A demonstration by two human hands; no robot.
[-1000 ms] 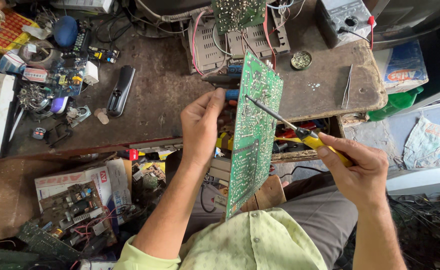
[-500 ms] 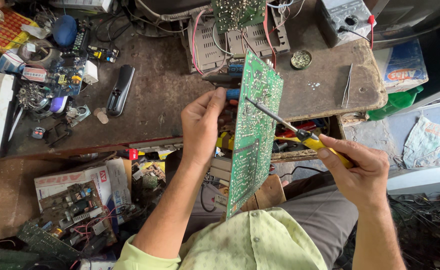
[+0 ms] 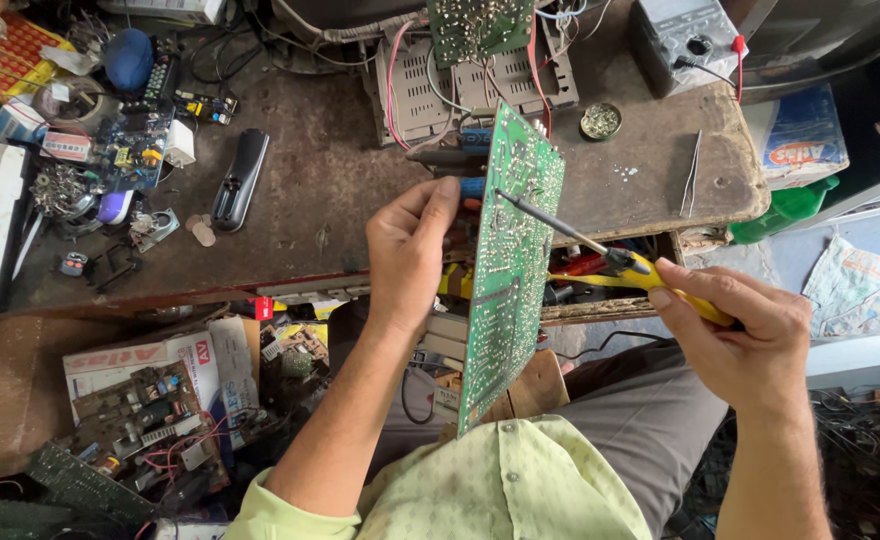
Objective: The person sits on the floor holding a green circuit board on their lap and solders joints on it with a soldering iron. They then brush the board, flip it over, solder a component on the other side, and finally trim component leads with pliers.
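The left hand [image 3: 407, 255] holds a green circuit board [image 3: 511, 260] up on its edge, above the lap. The right hand [image 3: 735, 330] grips a yellow soldering iron [image 3: 600, 255] tight — its tip touches the board.

Workbench [image 3: 340, 190], brown, worn and stained, spans the upper picture. At ten o'clock: black remote control [image 3: 239, 180] lying lengthwise, with a blue populated circuit board [image 3: 130, 150] just beside it and a dark blue rounded object [image 3: 127, 58] farther toward eleven. At twelve o'clock: grey vented chassis [image 3: 480, 85] with pink and red wires, a second green circuit board [image 3: 480, 25] standing above it. At one o'clock: small round tin [image 3: 600, 121] of solder bits, grey meter box [image 3: 682, 40] behind it, metal tweezers [image 3: 692, 175] near the bench's edge. At two o'clock: green plastic bottle [image 3: 782, 208]. At eight o'clock: cardboard box [image 3: 150, 385] heaped with scrap boards and wires.
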